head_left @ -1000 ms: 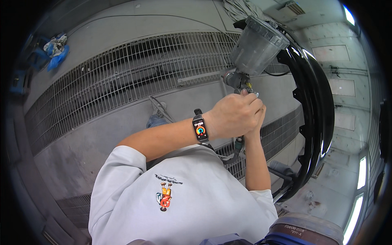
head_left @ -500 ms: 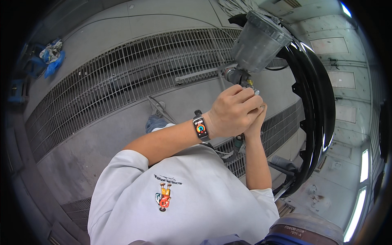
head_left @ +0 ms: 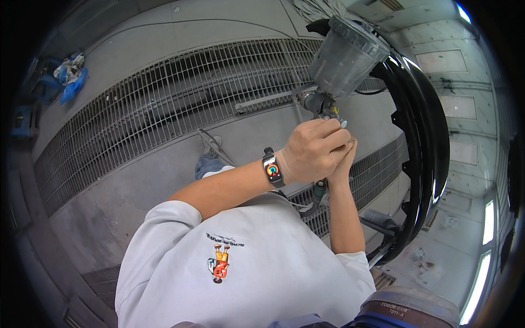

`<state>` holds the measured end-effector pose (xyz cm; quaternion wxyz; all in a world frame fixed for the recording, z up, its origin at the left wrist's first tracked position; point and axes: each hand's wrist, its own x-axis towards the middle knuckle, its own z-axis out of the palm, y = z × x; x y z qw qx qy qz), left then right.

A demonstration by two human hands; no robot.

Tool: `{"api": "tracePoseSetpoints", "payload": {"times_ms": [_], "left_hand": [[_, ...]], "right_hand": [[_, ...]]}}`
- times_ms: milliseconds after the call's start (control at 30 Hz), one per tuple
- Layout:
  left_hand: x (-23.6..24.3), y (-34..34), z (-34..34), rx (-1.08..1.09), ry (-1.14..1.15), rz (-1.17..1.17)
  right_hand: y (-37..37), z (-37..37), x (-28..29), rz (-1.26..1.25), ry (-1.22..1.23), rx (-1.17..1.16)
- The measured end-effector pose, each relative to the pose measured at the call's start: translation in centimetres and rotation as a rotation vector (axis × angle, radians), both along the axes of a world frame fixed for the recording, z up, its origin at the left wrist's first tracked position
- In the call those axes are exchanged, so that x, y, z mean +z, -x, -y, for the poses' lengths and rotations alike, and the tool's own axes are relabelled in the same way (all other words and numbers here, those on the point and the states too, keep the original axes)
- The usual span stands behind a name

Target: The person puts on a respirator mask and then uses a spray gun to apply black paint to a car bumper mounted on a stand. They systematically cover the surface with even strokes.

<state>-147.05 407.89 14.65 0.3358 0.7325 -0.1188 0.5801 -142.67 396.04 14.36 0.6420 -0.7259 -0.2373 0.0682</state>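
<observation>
A spray gun [head_left: 315, 102] with a translucent grey paint cup [head_left: 348, 61] on top is held up in front of me, the cup leaning to the right. My left hand [head_left: 314, 150], with a smartwatch [head_left: 272, 169] at its wrist, pinches an adjusting knob [head_left: 343, 124] at the back of the gun. Behind it, my right hand [head_left: 343, 164] is closed around the gun's handle, which is mostly hidden by my left hand. Below the hands, a green air-hose coupling [head_left: 319, 189] leads into a dark hose [head_left: 310, 210].
A glossy black car bumper [head_left: 432, 136] stands close on the right, on a support. Metal floor gratings [head_left: 180, 90] cross the floor. Blue stools [head_left: 46, 87] with a crumpled rag [head_left: 70, 70] are at the far left. A respirator mask [head_left: 407, 309] shows at the lower edge.
My left hand and its wrist have turned and shifted slightly at the knob, showing a little more of it. The right hand and the spray gun stay in place.
</observation>
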Motion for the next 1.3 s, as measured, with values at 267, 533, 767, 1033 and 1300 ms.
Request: {"api": "tracePoseSetpoints", "payload": {"times_ms": [267, 533, 767, 1033, 1300], "left_hand": [[-0.2, 0.5, -0.2, -0.043, -0.058, -0.094], [-0.3, 0.3, -0.3, -0.029, -0.078, -0.101], [0.1, 0.0, -0.3, -0.006, -0.024, -0.041], [-12.2, 2.8, 1.1, -0.692, -0.016, -0.827], [-33.5, 0.9, 3.2, -1.085, -0.699, -1.734]], "right_hand": [[-0.1, 0.2, 0.2, 0.062, 0.045, 0.059], [-0.7, 0.5, 0.2, 0.091, 0.121, 0.052], [-1.3, 0.4, 1.0, 0.527, 0.396, 0.031], [-1.1, 3.6, 7.3, -0.269, -0.002, -0.075], [-0.7, 14.1, 15.1, -0.128, -0.422, -0.239]]}}
